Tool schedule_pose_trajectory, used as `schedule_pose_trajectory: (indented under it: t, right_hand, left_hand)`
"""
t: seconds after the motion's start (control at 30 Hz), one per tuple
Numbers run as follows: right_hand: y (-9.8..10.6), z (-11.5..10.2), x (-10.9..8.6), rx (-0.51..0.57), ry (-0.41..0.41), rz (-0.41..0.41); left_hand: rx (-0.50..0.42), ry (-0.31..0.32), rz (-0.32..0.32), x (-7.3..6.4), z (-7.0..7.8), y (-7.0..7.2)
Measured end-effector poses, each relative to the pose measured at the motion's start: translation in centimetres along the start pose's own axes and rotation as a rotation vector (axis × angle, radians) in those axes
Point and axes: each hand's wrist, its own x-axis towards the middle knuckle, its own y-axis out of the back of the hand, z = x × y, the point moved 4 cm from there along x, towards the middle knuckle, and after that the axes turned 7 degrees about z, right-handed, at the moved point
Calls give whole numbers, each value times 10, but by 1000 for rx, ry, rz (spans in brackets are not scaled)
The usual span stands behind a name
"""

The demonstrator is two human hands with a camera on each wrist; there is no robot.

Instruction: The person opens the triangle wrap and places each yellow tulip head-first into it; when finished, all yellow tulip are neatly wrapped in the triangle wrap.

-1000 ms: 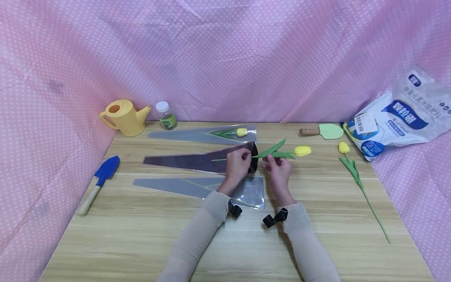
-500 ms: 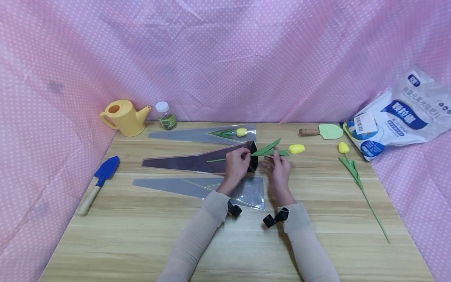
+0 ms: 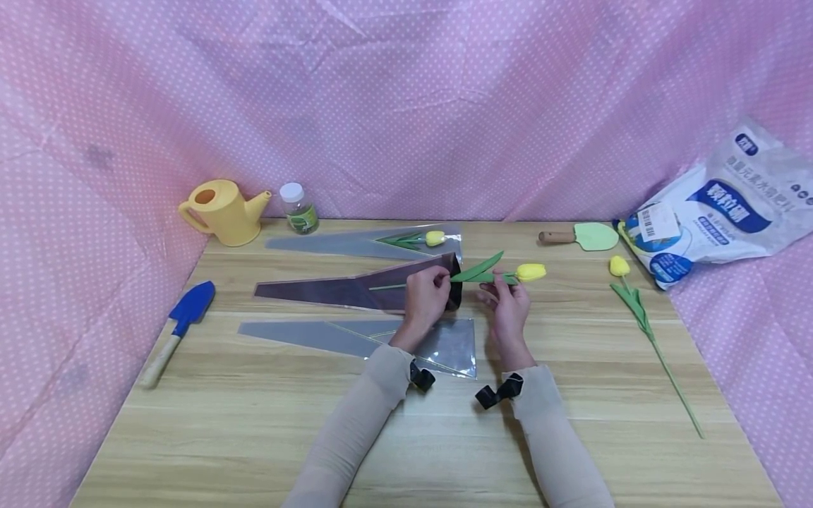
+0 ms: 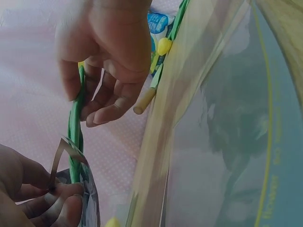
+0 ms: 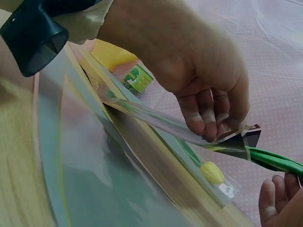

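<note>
With curled fingers, the left hand [image 3: 427, 300] pinches the rim of a dark, see-through flower sleeve [image 3: 330, 291], which stands open on its right. A yellow artificial tulip [image 3: 531, 272] lies partly in the sleeve; its stem shows through the film while the bloom and green leaves stick out. The right hand [image 3: 508, 310] pinches the tulip by its leaves, just below the bloom. From the left wrist view, the right hand's thumb and fingers [image 4: 106, 106] sit against the green stem. In the right wrist view, the left hand [image 5: 208, 90] grips the sleeve's edge.
Behind lies a clear sleeve [image 3: 317, 243] with a tulip [image 3: 435, 238] inside; another clear sleeve [image 3: 305, 335] lies in front. A loose tulip [image 3: 657, 346], green trowel [image 3: 595, 237] and fertilizer bag [image 3: 724, 212] are right. A watering can [image 3: 229, 215], jar [image 3: 300, 209] and blue trowel [image 3: 190, 307] are left.
The tulip has moved left, deeper into the dark sleeve, its bloom closer to the opening. The right hand let its fingers slip along the leaves and now holds nearer the bloom.
</note>
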Motion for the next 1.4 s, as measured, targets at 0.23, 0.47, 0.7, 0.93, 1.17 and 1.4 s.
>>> schedule_pose_trajectory:
  t: [0.23,0.47,0.7,0.93,1.17,1.4]
  right_hand:
    - [-3,2,-1,-17,-4,-48]
    - [-6,7,-2,-54,-24,-78]
    - [-11,14,-6,-80,-42,-93]
    - [-15,21,-10,49,-170,-123]
    - [-14,23,-9,156,-295,-153]
    - [-12,24,-8,185,-360,-116]
  left_hand:
    - [7,-6,-3,0,6,2]
    - [9,-21,8,0,8,3]
    - [-13,-41,4,0,11,3]
    - [-20,-69,5,-1,13,3]
    - [-26,-66,22,0,12,3]
    - [-43,-65,6,-1,12,4]
